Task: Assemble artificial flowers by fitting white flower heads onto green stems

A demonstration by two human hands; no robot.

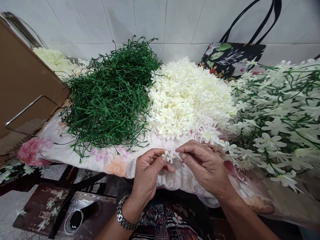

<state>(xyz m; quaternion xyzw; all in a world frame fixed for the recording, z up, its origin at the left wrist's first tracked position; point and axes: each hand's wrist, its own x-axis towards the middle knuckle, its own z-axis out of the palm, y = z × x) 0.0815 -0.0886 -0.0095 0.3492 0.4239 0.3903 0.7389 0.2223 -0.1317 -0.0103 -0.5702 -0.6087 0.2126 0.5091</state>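
My left hand (148,173), with a metal watch on its wrist, pinches a small white artificial flower (168,156) between thumb and fingertips. My right hand (203,164) meets it from the right, its fingertips pressed on the same flower. Both hands hover over the front edge of a floral cloth (100,156). Just behind them lies a heap of loose white flower heads (187,96). To its left is a tangled pile of green plastic stems (112,96).
Assembled stems with white blossoms (277,123) lie at the right. A dark floral bag (231,58) leans on the tiled wall. A brown cardboard box (22,80) stands at the left, with more white flowers (56,61) behind it. A dark tube (80,216) lies on the floor.
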